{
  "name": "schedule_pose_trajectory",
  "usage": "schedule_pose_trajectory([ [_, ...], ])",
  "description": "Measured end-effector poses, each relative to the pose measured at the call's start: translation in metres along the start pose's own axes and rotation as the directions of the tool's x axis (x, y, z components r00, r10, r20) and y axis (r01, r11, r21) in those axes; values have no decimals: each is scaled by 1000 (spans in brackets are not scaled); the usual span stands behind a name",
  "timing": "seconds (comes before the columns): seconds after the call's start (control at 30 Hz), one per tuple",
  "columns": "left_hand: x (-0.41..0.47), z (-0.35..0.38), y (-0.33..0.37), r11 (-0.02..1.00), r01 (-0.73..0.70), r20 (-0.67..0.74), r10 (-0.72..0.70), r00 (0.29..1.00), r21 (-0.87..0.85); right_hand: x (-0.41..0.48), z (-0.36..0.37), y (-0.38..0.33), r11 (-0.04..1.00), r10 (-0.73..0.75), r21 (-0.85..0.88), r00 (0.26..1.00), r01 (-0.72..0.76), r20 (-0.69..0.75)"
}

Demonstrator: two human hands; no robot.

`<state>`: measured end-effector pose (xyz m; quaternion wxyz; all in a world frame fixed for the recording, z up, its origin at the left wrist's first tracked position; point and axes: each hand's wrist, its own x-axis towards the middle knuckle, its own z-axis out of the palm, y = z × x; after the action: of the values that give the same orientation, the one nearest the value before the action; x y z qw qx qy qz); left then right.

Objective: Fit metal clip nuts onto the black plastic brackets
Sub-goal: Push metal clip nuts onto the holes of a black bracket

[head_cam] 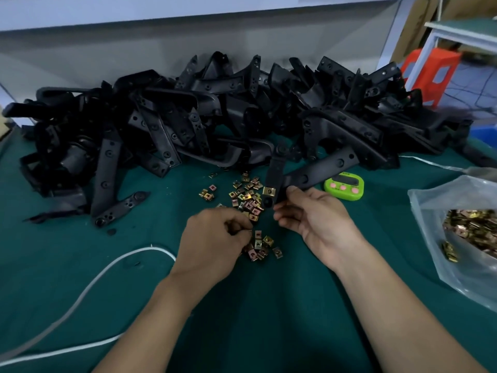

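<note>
Green-covered table (80,265), black plastic brackets (188,117) lay heaped across upper frame, clip nuts (247,197) scattered at centre, green timer (344,185) to their right, clear bag (435,211) of nuts at right edge, white cable (80,297) lower left.

Black brackets (215,114), brassy gold clip nuts (248,196), a lime-green timer (344,187) with pink buttons, dark green mat (269,319).

Both forearms, left grip (215,238) and right grip (317,214) are bare.
</note>
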<state>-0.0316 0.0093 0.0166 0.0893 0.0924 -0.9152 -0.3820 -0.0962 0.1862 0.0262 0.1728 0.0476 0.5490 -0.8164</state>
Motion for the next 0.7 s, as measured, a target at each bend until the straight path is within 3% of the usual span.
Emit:
schedule_pose_trajectory([
  [0.1, -1, -9, -1, 996, 42, -36, -45, 998, -78, 0, -1, -1, 1000, 0, 4, 1000, 0, 8],
  [0.17, -1, -18, -4, 999, 31, -42, -33, 999, -43, 0, -1, -1, 1000, 2, 3, 1000, -2, 12],
  [0.33, -5, -28, -4, 993, -8, 177, -13, 984, 120, 1, -2, 0, 1000, 3, 0, 1000, -3, 11],
  [0.4, -6, -26, -3, 989, -23, 203, -7, 979, 145, 2, -3, 0, 1000, 3, -2, 1000, -3, 13],
  [0.7, -6, -21, -2, 993, 60, 108, -48, 993, -105, 3, -4, 2, 1000, -1, -8, 1000, 2, 14],
])
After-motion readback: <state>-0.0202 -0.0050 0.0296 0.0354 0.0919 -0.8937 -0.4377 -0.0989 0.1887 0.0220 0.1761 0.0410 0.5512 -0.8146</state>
